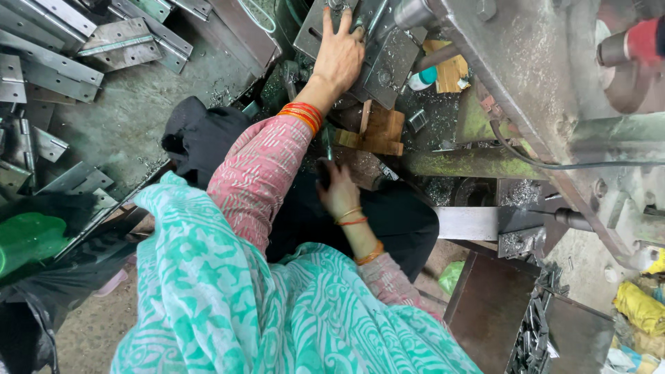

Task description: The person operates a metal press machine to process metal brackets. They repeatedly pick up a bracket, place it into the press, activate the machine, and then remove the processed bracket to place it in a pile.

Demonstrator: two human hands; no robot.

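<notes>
While the camera looks straight down, these lines run from left to right.

Far left: grey metal hinge plates [104, 45] lie heaped on a dusty green-grey surface [159, 104], some folded, some flat, with fine shavings scattered among them.

Lower left: a green plastic thing [28, 239] and dark plastic sheeting [41, 298] lie beside the person's lap.

Clothing: a turquoise and white patterned cloth [228, 305] covers the lap, and a pink printed sleeve [260, 173] runs up the left arm to red and orange bangles [301, 116] at the wrist.

Left hand [339, 55]: stretched forward, fingers spread wide and flat, pressing down on a grey metal plate [384, 62] that lies on the machine bed; it grips nothing.

Plate position: top centre, under the left palm and fingers, just beside a metal rod [415, 12] of the machine.

Right hand [339, 194]: low and close to the body, fingers curled around a dark slim tool [327, 156]; how firmly it holds I cannot tell, as the fingers hide the grip.

Centre: wooden blocks [381, 131] sit between the two hands, near a small white and teal bottle [421, 79].

Right: a heavy, worn grey machine frame [540, 76] with a green painted bar [471, 163] and a black cable [554, 166].

Lower right: a dark brown metal tray [492, 305] holds small dark metal parts [533, 332].
</notes>
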